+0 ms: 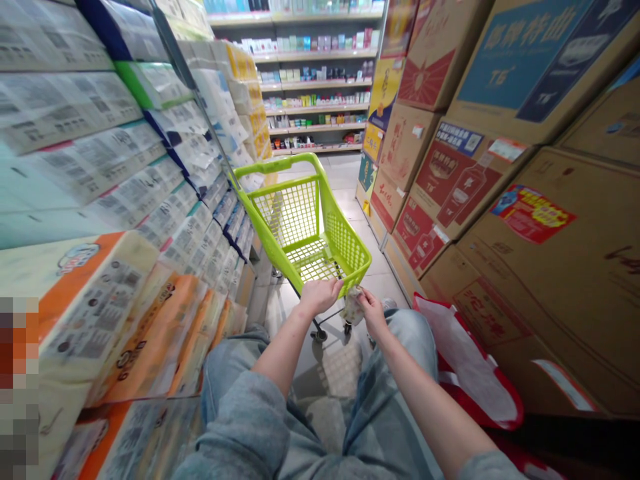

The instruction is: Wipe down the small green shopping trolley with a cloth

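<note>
The fingers of my right hand (374,312) are pinched narrow on a small, pale, crumpled cloth (354,310), which hangs by the near right corner of a lime-green shopping cart (350,243). I cannot tell whether the cloth touches the cart. My left hand (320,298), just beside it, is closed over the cart's near rim, fingers curled around the edge.

The cart stands upright on the tiled floor (345,177) in front of me, its basket a plastic lattice and its raised handle (280,162) at the far end. A slim grey pole (213,127) slants up to the left from beside that handle. My knees, in blue jeans (407,333), spread to either side below.

Close by my right leg sits a red-edged bag (470,373) with a pale side. Printed cardboard cartons (460,177) rise along the right; plastic-wrapped packs (120,167), white, blue and orange, are stacked along the left. Shelves (320,57) lined with small boxes and bottles cross the far end.
</note>
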Available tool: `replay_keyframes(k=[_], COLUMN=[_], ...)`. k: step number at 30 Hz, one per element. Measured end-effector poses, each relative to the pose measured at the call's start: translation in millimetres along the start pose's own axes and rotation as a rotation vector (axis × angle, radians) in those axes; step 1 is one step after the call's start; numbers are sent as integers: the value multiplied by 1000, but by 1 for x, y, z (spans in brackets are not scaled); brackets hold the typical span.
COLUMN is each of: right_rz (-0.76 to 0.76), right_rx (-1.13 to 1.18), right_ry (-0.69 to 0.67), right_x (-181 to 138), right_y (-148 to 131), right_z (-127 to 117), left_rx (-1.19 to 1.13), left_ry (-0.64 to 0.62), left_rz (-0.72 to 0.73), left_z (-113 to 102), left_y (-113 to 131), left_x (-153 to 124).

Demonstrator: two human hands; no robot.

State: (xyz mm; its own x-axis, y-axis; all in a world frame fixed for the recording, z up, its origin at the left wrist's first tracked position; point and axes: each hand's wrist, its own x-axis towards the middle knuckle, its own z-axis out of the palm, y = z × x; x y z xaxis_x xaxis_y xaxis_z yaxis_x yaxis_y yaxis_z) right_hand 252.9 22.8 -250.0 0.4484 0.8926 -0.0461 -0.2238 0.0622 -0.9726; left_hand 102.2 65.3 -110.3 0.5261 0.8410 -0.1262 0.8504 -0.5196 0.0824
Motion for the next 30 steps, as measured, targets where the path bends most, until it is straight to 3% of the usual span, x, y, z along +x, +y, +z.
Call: replay_keyframes(k=[5, 12, 20, 26, 30], right_rz=[-27, -17, -25, 38, 78], right_rx=[20, -54, -65, -210, -197], right_ry=[54, -57, -26, -197, -108], right_x=[-2, -9, -11, -14, -21], right_y=[11, 5, -6, 0, 19], right_z=[19, 7, 36, 8, -15], left_rx=[-9, -24, -9, -12, -34], left_ry=[21, -46, -63, -86, -46], left_rz=[33, 35, 75, 51, 130], left_z=[3, 0, 0, -3, -3], left_y=[2, -3, -4, -8, -17], left_x=[1, 5, 7, 6, 5])
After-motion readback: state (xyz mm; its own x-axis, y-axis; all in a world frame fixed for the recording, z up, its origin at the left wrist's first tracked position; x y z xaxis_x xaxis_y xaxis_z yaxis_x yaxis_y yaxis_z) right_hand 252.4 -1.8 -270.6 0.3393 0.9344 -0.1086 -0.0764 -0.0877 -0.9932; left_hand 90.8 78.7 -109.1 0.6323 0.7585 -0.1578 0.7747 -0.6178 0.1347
